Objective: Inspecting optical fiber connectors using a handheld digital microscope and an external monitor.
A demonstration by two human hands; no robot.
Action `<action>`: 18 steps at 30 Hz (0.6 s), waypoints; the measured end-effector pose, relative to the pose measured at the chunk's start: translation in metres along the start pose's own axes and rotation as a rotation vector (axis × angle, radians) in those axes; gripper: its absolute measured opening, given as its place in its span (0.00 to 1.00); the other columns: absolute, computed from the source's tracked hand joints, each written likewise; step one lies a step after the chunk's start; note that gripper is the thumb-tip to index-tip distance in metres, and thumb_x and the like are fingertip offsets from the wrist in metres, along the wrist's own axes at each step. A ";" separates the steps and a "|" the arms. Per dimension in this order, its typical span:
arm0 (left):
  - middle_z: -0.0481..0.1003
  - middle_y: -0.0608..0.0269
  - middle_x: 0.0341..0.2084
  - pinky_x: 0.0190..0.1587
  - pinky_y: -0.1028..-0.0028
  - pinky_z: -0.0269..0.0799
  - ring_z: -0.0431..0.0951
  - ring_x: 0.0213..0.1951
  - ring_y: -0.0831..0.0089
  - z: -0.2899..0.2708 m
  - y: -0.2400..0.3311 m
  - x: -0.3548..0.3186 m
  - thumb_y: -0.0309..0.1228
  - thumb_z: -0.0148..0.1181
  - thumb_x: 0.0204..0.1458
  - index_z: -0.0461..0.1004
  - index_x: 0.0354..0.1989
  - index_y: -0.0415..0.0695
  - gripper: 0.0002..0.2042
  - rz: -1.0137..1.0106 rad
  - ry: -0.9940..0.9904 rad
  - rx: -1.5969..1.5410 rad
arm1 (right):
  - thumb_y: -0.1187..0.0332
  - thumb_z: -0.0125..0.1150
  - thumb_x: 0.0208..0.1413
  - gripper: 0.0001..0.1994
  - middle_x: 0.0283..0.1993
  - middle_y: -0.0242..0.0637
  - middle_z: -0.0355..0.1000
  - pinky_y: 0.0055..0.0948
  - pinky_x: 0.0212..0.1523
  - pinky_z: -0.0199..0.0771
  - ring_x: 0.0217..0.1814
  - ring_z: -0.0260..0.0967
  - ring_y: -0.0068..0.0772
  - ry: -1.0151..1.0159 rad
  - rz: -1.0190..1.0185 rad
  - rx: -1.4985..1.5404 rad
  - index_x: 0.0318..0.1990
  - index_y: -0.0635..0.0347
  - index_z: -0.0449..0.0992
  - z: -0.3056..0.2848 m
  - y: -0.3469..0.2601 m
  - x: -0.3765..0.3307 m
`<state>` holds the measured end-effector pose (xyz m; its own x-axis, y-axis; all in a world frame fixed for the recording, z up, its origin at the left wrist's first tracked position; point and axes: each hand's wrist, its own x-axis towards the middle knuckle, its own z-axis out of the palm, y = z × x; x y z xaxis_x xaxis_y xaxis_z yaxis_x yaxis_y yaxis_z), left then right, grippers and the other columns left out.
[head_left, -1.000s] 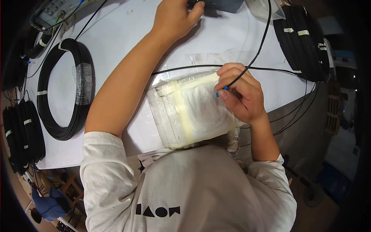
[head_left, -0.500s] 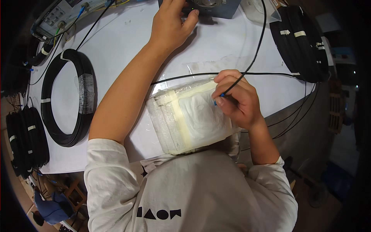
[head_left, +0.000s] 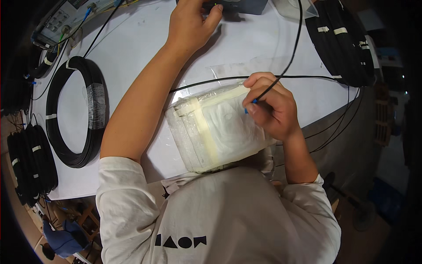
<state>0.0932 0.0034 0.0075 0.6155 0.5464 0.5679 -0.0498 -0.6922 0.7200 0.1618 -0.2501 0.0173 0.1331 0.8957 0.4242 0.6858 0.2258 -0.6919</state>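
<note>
At the dark box (head_left: 239, 5), left hand (head_left: 189, 26) now nearer.

A single head-worn fisheye view looks steeply down, close over the white table (head_left: 132, 39).

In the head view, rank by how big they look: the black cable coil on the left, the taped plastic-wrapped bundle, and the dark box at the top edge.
1. Black cable coil, the widest ring.
2. Taped plastic-wrapped bundle; nearer the camera, so it may look oversized.
3. Dark box, mostly cut off by the frame, so unsure.
</note>
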 end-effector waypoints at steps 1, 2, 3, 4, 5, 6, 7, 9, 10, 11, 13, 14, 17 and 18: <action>0.70 0.54 0.61 0.51 0.71 0.76 0.77 0.48 0.67 0.000 0.000 -0.001 0.20 0.64 0.59 0.68 0.71 0.40 0.29 0.003 0.001 -0.001 | 0.72 0.69 0.55 0.02 0.36 0.38 0.78 0.39 0.53 0.77 0.51 0.77 0.46 0.036 0.023 0.029 0.34 0.60 0.83 0.002 -0.001 0.000; 0.70 0.54 0.61 0.51 0.71 0.76 0.77 0.48 0.67 0.000 -0.001 -0.002 0.20 0.64 0.59 0.68 0.71 0.40 0.29 0.002 0.003 0.001 | 0.72 0.69 0.55 0.02 0.36 0.38 0.78 0.38 0.53 0.77 0.51 0.77 0.46 0.071 0.046 0.058 0.34 0.60 0.83 0.003 -0.001 0.000; 0.70 0.54 0.61 0.51 0.71 0.76 0.77 0.48 0.67 0.000 -0.001 -0.003 0.20 0.64 0.59 0.68 0.71 0.40 0.29 0.006 0.003 -0.002 | 0.72 0.69 0.55 0.02 0.36 0.38 0.78 0.38 0.53 0.77 0.51 0.77 0.46 0.069 0.045 0.059 0.34 0.60 0.83 0.003 -0.002 -0.001; 0.70 0.54 0.61 0.51 0.71 0.76 0.77 0.48 0.66 -0.001 -0.003 -0.002 0.20 0.64 0.59 0.68 0.71 0.40 0.29 0.013 0.006 -0.003 | 0.73 0.69 0.54 0.02 0.35 0.37 0.78 0.38 0.53 0.77 0.50 0.78 0.45 0.046 0.024 0.030 0.34 0.60 0.83 0.002 -0.001 -0.001; 0.70 0.54 0.61 0.51 0.71 0.76 0.77 0.48 0.66 -0.002 -0.004 -0.002 0.20 0.64 0.59 0.68 0.71 0.40 0.29 0.015 0.011 0.000 | 0.73 0.69 0.54 0.02 0.34 0.36 0.78 0.37 0.52 0.77 0.50 0.78 0.45 0.023 0.003 0.002 0.33 0.59 0.83 0.002 -0.001 -0.001; 0.70 0.54 0.60 0.51 0.71 0.76 0.77 0.48 0.66 -0.002 -0.005 -0.003 0.20 0.64 0.59 0.68 0.71 0.40 0.29 0.023 0.016 -0.014 | 0.73 0.69 0.54 0.02 0.34 0.36 0.78 0.37 0.52 0.77 0.50 0.78 0.45 0.021 -0.003 0.002 0.33 0.59 0.83 0.003 0.000 0.000; 0.70 0.54 0.60 0.51 0.72 0.76 0.77 0.48 0.66 -0.001 -0.004 -0.004 0.20 0.64 0.59 0.68 0.71 0.40 0.29 0.030 0.016 -0.035 | 0.73 0.69 0.53 0.02 0.34 0.35 0.78 0.37 0.52 0.77 0.50 0.78 0.45 0.049 0.027 0.030 0.33 0.59 0.83 0.004 -0.001 -0.001; 0.70 0.55 0.60 0.50 0.72 0.76 0.77 0.48 0.67 0.000 -0.004 -0.003 0.20 0.64 0.59 0.68 0.71 0.40 0.29 0.025 0.014 -0.029 | 0.74 0.69 0.53 0.01 0.33 0.34 0.78 0.36 0.51 0.77 0.50 0.78 0.45 0.075 0.060 0.057 0.32 0.59 0.83 0.004 -0.002 -0.002; 0.71 0.55 0.60 0.50 0.72 0.76 0.77 0.48 0.67 0.000 -0.003 -0.002 0.20 0.64 0.59 0.68 0.71 0.40 0.29 0.022 0.016 -0.018 | 0.74 0.69 0.53 0.01 0.33 0.34 0.78 0.36 0.50 0.77 0.50 0.78 0.44 0.046 0.029 0.024 0.32 0.59 0.83 0.003 -0.002 0.000; 0.71 0.55 0.60 0.50 0.72 0.76 0.77 0.48 0.67 0.001 -0.002 -0.002 0.20 0.64 0.59 0.68 0.71 0.40 0.29 0.022 0.017 -0.018 | 0.74 0.70 0.53 0.01 0.32 0.33 0.78 0.35 0.49 0.77 0.50 0.78 0.44 0.016 -0.002 -0.009 0.32 0.59 0.83 0.002 -0.002 0.001; 0.71 0.54 0.60 0.50 0.72 0.76 0.78 0.47 0.67 0.001 -0.001 -0.004 0.20 0.64 0.59 0.68 0.71 0.40 0.29 0.006 0.012 -0.031 | 0.75 0.70 0.53 0.01 0.32 0.33 0.78 0.35 0.48 0.77 0.50 0.78 0.44 0.028 -0.016 0.016 0.32 0.59 0.83 0.001 0.002 -0.001; 0.71 0.54 0.60 0.50 0.72 0.76 0.78 0.47 0.67 0.000 -0.002 -0.003 0.20 0.64 0.59 0.68 0.71 0.40 0.29 0.005 0.012 -0.028 | 0.75 0.70 0.52 0.01 0.33 0.33 0.78 0.34 0.47 0.77 0.51 0.78 0.43 0.041 -0.028 0.041 0.32 0.59 0.83 0.002 0.003 -0.002; 0.71 0.54 0.60 0.49 0.72 0.77 0.78 0.47 0.66 -0.001 -0.003 -0.002 0.20 0.64 0.59 0.68 0.71 0.40 0.29 0.035 0.020 -0.019 | 0.76 0.70 0.52 0.02 0.33 0.33 0.79 0.34 0.47 0.77 0.51 0.78 0.43 0.044 -0.011 0.010 0.32 0.59 0.83 0.003 0.000 0.002; 0.71 0.54 0.60 0.50 0.72 0.77 0.78 0.47 0.66 -0.001 -0.004 -0.003 0.20 0.64 0.59 0.68 0.71 0.40 0.29 0.026 0.022 -0.027 | 0.76 0.70 0.52 0.02 0.33 0.33 0.79 0.34 0.47 0.77 0.51 0.78 0.43 0.036 0.018 0.030 0.32 0.59 0.83 0.004 -0.001 0.000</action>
<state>0.0908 0.0047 0.0036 0.5963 0.5390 0.5949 -0.0871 -0.6932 0.7155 0.1581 -0.2491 0.0159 0.1714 0.8854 0.4321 0.6615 0.2216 -0.7164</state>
